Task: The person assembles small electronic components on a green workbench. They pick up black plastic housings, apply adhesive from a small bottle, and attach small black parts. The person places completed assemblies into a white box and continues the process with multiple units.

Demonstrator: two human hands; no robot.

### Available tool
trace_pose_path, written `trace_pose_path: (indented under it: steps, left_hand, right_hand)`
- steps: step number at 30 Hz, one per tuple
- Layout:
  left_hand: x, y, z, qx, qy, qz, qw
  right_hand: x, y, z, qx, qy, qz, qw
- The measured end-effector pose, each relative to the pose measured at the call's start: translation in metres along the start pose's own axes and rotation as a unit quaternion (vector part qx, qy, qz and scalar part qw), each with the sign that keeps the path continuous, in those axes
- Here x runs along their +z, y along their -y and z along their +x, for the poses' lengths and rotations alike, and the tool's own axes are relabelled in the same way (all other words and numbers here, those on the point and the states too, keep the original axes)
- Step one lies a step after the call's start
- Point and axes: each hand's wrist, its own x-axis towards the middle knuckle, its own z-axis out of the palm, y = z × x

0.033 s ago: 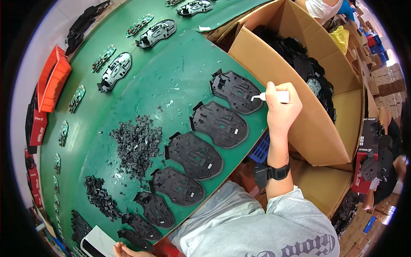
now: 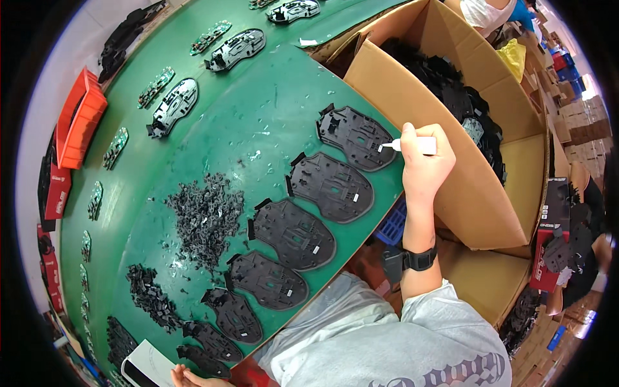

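Note:
In my right hand [image 2: 427, 158] is a small white dropper bottle [image 2: 418, 146], its thin nozzle pointing left. The tip sits over the edge of the farthest black plastic mouse base shell [image 2: 358, 138]; whether it touches cannot be told. More black shells lie in a row along the table edge, among them a large one [image 2: 331, 188], one below it [image 2: 293, 235] and smaller-looking ones toward the lower left. At the bottom edge my left hand [image 2: 193, 377], partly cut off, holds nothing visible, fingers outstretched beside a white box-like object [image 2: 151, 366].
A heap of tiny black parts [image 2: 209, 219] and a smaller pile [image 2: 153, 298] lie on the green table [image 2: 271, 84]. Circuit boards [image 2: 116, 148] and silver-black shells [image 2: 174, 108] line the far side. A big cardboard box [image 2: 451, 187] stands right; an orange bin [image 2: 80, 119] sits left.

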Motion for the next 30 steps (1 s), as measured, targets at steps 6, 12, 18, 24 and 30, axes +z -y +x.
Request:
trace_pose_path:
  steps: [6, 12, 18, 24, 30]
  left_hand:
    - [-0.001, 0.004, 0.0, 0.0, 0.001, 0.006, 1.0]
    - [-0.003, 0.007, 0.0, 0.004, 0.014, 0.009, 1.0]
    - [-0.003, 0.009, 0.0, -0.007, 0.014, -0.007, 1.0]
    - [-0.005, 0.013, -0.003, -0.015, 0.016, -0.015, 1.0]
    - [-0.003, 0.011, -0.002, -0.031, 0.011, -0.022, 0.999]
  right_hand:
    - [-0.008, -0.001, -0.008, 0.019, -0.028, 0.041, 0.999]
    - [-0.015, 0.017, -0.049, -0.01, 0.041, 0.079, 0.996]
    - [-0.013, 0.019, -0.06, -0.029, 0.071, 0.07, 0.995]
    - [-0.01, 0.02, -0.06, -0.03, 0.074, 0.054, 0.995]
    - [-0.012, 0.019, -0.058, -0.027, 0.069, 0.063, 0.995]
